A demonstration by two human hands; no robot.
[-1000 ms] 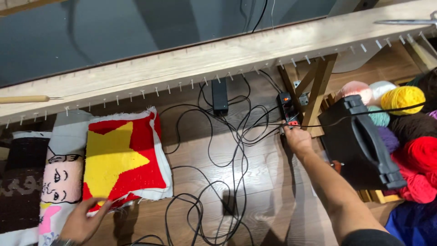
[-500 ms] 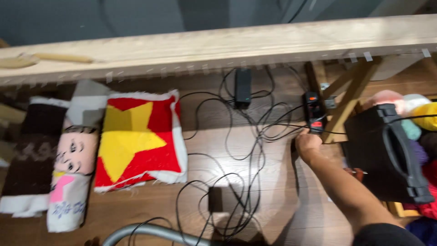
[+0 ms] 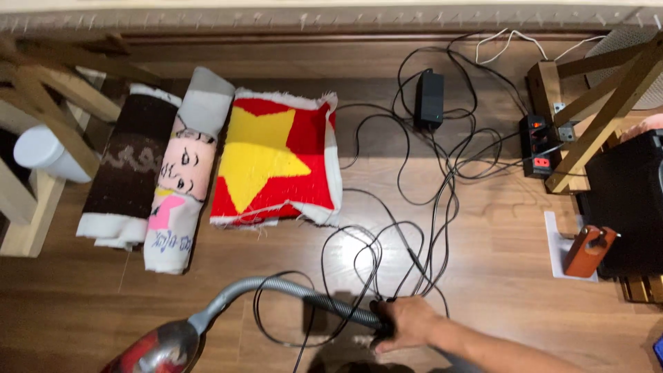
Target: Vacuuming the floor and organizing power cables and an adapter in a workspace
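Note:
My right hand (image 3: 407,323) is low on the wooden floor, closed around the end of a grey ribbed hose (image 3: 297,291). The hose curves left to a red and silver vacuum body (image 3: 157,349) at the bottom edge. Black cables (image 3: 421,207) loop across the floor right around and under the hand. My left hand is out of the picture.
A red tufted rug with a yellow star (image 3: 276,159), a rolled rug with a drawn face (image 3: 181,173) and a brown one (image 3: 128,173) lie at left. A power adapter (image 3: 429,97), a black power strip (image 3: 537,145), wooden frame legs (image 3: 601,117) and a black box (image 3: 632,200) stand at right.
My right hand left the power strip at right and came down to the near floor, where it took hold of the vacuum hose. The view dropped closer to the floor.

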